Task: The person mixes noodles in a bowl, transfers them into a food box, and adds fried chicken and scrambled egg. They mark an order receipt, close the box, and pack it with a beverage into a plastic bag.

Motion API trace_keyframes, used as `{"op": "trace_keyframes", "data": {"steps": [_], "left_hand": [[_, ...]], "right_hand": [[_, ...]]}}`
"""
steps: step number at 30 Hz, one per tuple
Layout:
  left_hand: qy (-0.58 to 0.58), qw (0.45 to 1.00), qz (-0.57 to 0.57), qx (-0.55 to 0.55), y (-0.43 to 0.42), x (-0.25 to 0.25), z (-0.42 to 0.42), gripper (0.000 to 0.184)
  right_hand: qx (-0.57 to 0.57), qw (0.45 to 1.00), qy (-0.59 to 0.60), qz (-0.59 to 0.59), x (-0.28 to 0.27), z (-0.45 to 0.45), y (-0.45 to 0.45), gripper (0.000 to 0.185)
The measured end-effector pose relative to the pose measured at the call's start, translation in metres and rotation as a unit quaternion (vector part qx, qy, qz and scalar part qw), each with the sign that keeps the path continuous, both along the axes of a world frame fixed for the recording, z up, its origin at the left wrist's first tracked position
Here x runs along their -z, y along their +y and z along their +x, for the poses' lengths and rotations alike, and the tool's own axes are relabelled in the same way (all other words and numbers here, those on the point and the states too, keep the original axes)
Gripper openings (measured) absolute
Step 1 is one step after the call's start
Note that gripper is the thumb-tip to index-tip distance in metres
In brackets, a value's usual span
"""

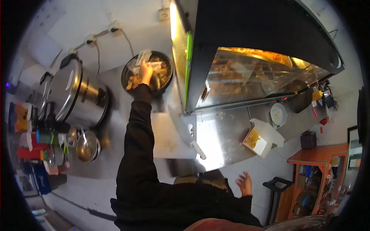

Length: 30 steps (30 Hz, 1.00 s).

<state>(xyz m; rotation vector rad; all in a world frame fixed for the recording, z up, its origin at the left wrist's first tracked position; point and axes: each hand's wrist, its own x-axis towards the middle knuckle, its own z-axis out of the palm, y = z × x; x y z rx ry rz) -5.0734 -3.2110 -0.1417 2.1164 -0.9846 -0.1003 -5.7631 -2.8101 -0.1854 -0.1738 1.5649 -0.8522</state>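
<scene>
- Head view: the left hand [145,72] reaches into a round black pan [170,69], at a pale crumpled wrap [145,55] lying over brownish pieces; whether the fingers grip it, I cannot tell.
- Right hand [244,184] hangs beside the body, fingers loosely spread, holding nothing.
- Wrap looks light, limp and perhaps slippery; a loose edge would likely pinch best. Pan seems rigid, best steadied at its rim.
- Nearby: a flat, pale board [166,134], a broad-bladed knife [179,121], glossy metal counter [227,150].
</scene>
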Motion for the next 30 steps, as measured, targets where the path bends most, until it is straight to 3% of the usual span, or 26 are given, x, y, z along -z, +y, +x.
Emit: {"op": "trace_keyframes", "data": {"steps": [3, 5, 6, 9, 11, 13, 15, 17, 19, 22, 24, 25, 26, 30], "left_hand": [[-0.064, 0.991, -0.055, 0.103, -0.057, 0.067, 0.049, 0.049], [0.157, 0.964, 0.182, 0.113, -0.048, 0.040, 0.047, 0.050], [0.010, 0.989, 0.132, 0.071, -0.041, 0.025, 0.039, 0.053], [-0.154, 0.971, -0.170, 0.067, 0.024, -0.028, -0.002, 0.033], [-0.056, 0.976, -0.204, 0.053, 0.081, -0.071, -0.052, 0.020], [0.003, 0.969, -0.242, 0.042, 0.133, -0.094, -0.096, 0.020], [-0.069, 0.968, -0.225, 0.082, 0.179, -0.097, -0.133, 0.016], [-0.153, 0.953, -0.214, 0.148, 0.225, -0.096, -0.174, 0.019], [-0.159, 0.943, -0.234, 0.177, 0.263, -0.113, -0.223, 0.019], [-0.118, 0.936, -0.243, 0.224, 0.302, -0.120, -0.275, 0.023], [-0.076, 0.940, -0.240, 0.229, 0.313, -0.125, -0.296, 0.023], [-0.084, 0.932, -0.250, 0.248, 0.312, -0.128, -0.304, 0.024], [-0.091, 0.923, -0.261, 0.268, 0.307, -0.130, -0.312, 0.025], [-0.145, 0.882, -0.290, 0.342, 0.288, -0.144, -0.367, 0.028]], "right_hand": [[-0.034, 0.998, 0.030, 0.037, -0.019, 0.015, 0.026, 0.045], [-0.064, 0.997, 0.041, 0.032, -0.026, 0.025, 0.030, 0.046], [-0.100, 0.993, 0.058, 0.025, -0.037, 0.034, 0.027, 0.045], [-0.221, 0.969, 0.107, -0.018, -0.065, 0.066, -0.021, 0.040], [-0.318, 0.937, 0.111, -0.097, -0.097, 0.101, -0.062, 0.032], [-0.403, 0.890, 0.093, -0.193, -0.147, 0.152, -0.103, 0.025], [-0.463, 0.812, 0.124, -0.335, -0.182, 0.206, -0.134, 0.028], [-0.511, 0.754, 0.133, -0.391, -0.216, 0.255, -0.156, 0.028], [-0.558, 0.714, 0.132, -0.402, -0.215, 0.286, -0.168, 0.029], [-0.443, 0.838, -0.176, -0.266, -0.186, 0.293, -0.170, 0.031], [-0.263, 0.879, -0.308, -0.251, -0.179, 0.290, -0.168, 0.036], [-0.165, 0.884, -0.367, -0.239, -0.177, 0.286, -0.167, 0.040], [-0.193, 0.850, -0.419, -0.253, -0.175, 0.274, -0.167, 0.053], [-0.114, 0.763, -0.599, -0.216, -0.205, 0.234, -0.181, 0.072]]}}
